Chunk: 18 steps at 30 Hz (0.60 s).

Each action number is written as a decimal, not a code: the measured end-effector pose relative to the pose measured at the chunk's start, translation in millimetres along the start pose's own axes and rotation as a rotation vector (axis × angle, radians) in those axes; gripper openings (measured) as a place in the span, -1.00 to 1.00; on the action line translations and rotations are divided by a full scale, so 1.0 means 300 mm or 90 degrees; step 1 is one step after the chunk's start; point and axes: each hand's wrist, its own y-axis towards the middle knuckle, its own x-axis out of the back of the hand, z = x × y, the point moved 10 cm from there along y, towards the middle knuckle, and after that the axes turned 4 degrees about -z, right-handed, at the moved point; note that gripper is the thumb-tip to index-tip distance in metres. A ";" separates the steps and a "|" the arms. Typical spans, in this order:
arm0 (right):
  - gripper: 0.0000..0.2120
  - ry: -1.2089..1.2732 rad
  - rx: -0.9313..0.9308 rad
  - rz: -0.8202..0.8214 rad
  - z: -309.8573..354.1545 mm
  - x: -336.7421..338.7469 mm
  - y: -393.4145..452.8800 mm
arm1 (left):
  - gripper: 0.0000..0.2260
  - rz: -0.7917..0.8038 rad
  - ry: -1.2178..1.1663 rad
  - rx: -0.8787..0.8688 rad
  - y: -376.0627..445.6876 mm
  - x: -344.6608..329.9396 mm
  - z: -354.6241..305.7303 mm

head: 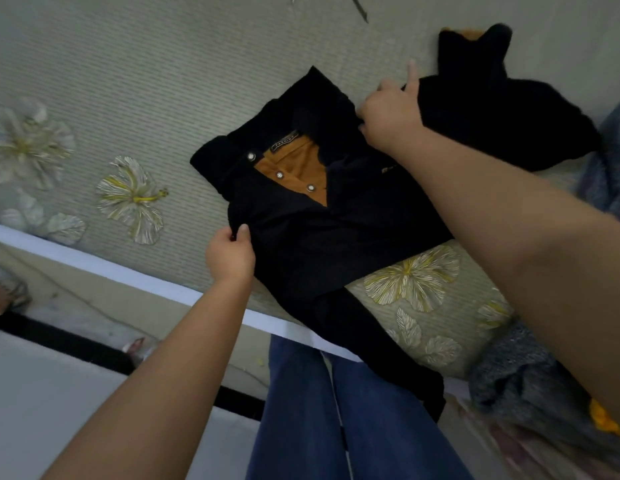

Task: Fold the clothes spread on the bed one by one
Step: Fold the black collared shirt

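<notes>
The left hand (230,254) pinches the near side edge of a black polo shirt with an ochre inner collar and metal snap buttons (322,230), thumb and fingers curled onto the fabric. The right hand (391,116), at about one o'clock from the left, grips the shirt's far shoulder beside the collar, fingers curled into the cloth with the index finger pointing away. The shirt lies front up across the middle of the bed, its collar toward eleven o'clock and its hem trailing over the bed edge at five o'clock. Its far sleeve (502,109) spreads out at two o'clock, and the right forearm crosses over part of the body of the shirt. At four o'clock a grey knitted garment (523,375) lies bunched, touching the bed edge, with a patch of yellow showing below it. The bed carries a pale green ribbed bedspread printed with large white and yellow flowers (128,109). Below the white bed edge (135,271) stand the person's legs in blue jeans (312,420), over a pale floor.
</notes>
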 end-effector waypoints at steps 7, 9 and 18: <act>-0.76 0.071 -0.021 -0.208 -0.106 0.293 -0.154 | -0.78 -0.130 0.039 -0.206 -0.101 0.124 -0.284; -0.77 0.088 -0.053 -0.284 -0.188 0.434 -0.213 | -0.78 -0.140 0.025 -0.280 -0.150 0.157 -0.423; -0.75 0.114 -0.217 -0.618 -0.563 1.176 -0.574 | -0.83 -0.185 -0.140 -0.583 -0.490 0.440 -1.142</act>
